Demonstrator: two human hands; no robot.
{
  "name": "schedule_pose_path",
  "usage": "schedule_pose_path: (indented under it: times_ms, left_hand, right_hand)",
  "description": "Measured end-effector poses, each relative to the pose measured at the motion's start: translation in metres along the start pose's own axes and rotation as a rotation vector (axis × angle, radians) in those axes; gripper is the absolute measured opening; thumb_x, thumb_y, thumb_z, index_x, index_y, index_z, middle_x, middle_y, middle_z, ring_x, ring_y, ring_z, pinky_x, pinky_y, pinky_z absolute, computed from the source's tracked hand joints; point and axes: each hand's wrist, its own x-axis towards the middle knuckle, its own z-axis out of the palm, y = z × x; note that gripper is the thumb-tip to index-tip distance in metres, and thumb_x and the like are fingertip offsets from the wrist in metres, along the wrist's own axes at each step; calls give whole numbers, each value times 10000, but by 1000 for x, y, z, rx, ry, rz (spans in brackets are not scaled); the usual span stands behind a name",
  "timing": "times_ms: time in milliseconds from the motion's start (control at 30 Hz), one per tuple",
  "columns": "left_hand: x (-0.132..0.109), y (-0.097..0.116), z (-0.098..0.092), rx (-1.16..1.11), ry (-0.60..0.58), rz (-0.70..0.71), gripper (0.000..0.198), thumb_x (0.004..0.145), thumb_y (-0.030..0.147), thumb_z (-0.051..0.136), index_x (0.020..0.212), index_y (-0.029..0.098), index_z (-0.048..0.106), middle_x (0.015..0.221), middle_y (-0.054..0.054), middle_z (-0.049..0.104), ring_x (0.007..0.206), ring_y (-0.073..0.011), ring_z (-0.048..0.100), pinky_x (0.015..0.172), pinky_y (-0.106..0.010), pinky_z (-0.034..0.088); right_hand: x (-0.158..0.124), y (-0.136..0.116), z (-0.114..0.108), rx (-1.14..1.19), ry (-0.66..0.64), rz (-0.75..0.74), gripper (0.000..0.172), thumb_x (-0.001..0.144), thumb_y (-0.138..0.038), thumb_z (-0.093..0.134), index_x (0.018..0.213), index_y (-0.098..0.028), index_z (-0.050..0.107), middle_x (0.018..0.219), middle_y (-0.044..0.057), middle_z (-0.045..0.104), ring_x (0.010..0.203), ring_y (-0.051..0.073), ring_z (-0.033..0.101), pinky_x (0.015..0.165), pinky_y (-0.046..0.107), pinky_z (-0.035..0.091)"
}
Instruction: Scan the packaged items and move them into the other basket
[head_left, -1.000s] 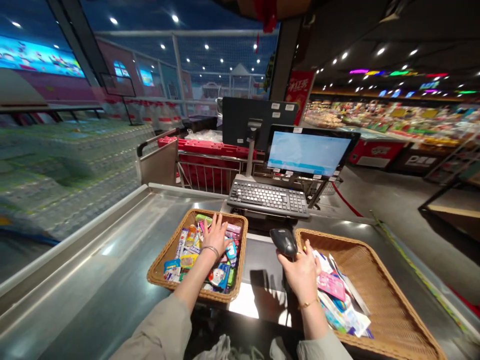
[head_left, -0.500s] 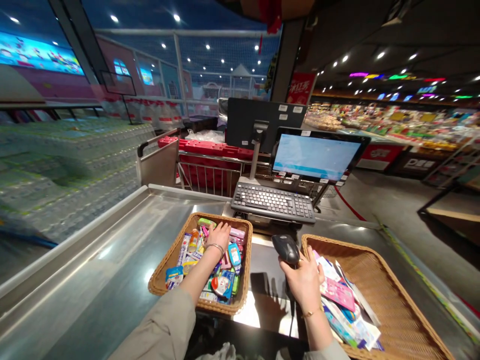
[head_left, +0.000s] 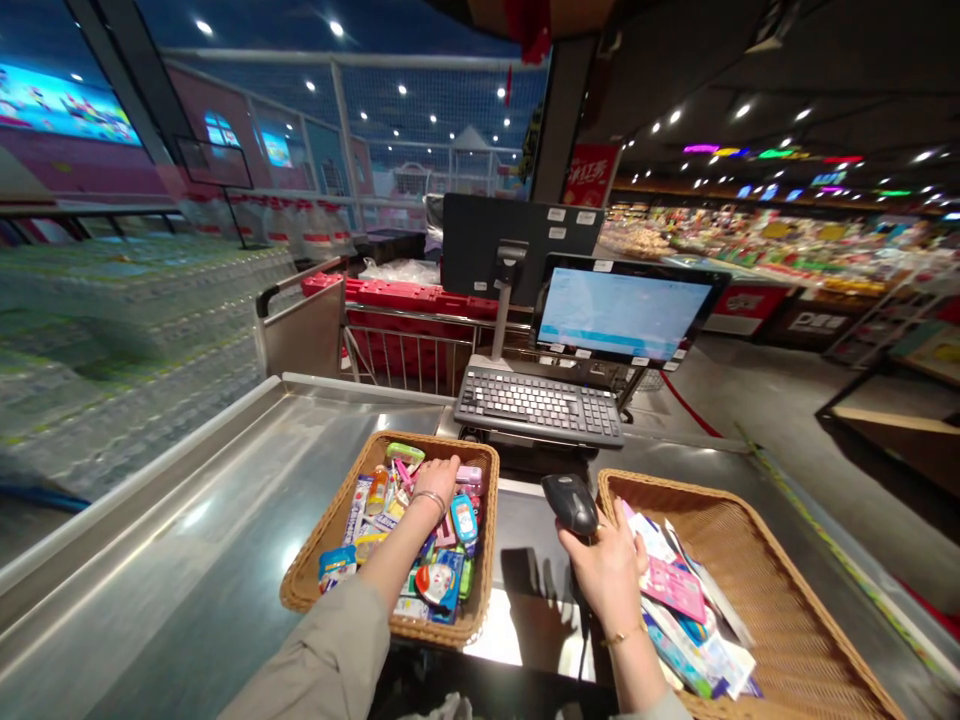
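My left hand [head_left: 436, 483] is down among small packaged goods in the left wicker basket [head_left: 294, 583], its fingers bent and close together. What they grip, if anything, is hidden beneath them. Around it lie a pink pack [head_left: 469, 475], a blue pack [head_left: 464, 518], a small orange bottle [head_left: 378, 487] and a lime-green pack [head_left: 406, 453]. My right hand [head_left: 609, 572] is wrapped round a black handheld barcode scanner [head_left: 571, 503], held between the two baskets. Beside that hand, the right wicker basket [head_left: 795, 590] contains flat packets, among them a pink packet [head_left: 675, 588].
A keyboard [head_left: 536, 405] and a lit monitor [head_left: 626, 312] stand behind the baskets, with a second screen [head_left: 517, 245] facing away. The metal counter [head_left: 225, 520] has a raised left edge. Beyond it are a metal cart [head_left: 405, 350] and stacked bottled water [head_left: 135, 330].
The fingers of my left hand, more spread before, have bent and drawn together over the goods. My right hand still holds the scanner. The whole view has shifted slightly.
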Motion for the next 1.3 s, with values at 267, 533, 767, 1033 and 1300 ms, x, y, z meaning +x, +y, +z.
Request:
schedule_pose_path:
  times_ms: [267,533,767,1033,1300]
  left_hand:
    - [-5,-5,0,-8,15,-7,352,842,408,599,1131,212,637,1076,-112,683,1060,-283,594,973,-411,383]
    - [-5,-9,3,-16,72,-53,309,816,441,627,1063,272,706,1364,-65,578,1252,-309,468,1074,-482,291]
    - [-9,-10,11,-5,59,-64,365,779,413,667,1110,262,685,1398,-66,560,1352,-321,389,1128,-564,197]
    - [-17,-8,0,-7,87,-76,322,783,464,650,1052,296,707,1451,-31,507,1419,-329,299,1144,-620,109]
    - [-44,11,-28,-97,343,-39,258,833,462,600,982,287,719,1446,-15,508,1429,-350,270,1141,-680,61]
  right_hand:
    - [-1,-1,-1,19,-15,-10,317,743,-438,588,954,-246,728,1259,99,637,1382,313,330,1103,556,161]
    - [-2,-1,-5,44,-11,-14,345,738,-426,582,985,-231,723,1283,117,621,1388,313,314,1103,552,162]
    - [-5,1,-3,64,-38,-10,377,726,-429,593,1029,-238,710,1322,83,602,1396,321,294,1102,563,143]
    - [-8,4,-3,26,-14,-40,348,743,-463,597,985,-255,733,1323,69,601,1384,342,318,1097,595,174]
    - [-11,4,-1,-3,-34,-90,295,738,-409,607,966,-271,734,1342,45,589,1410,334,264,1102,596,168]
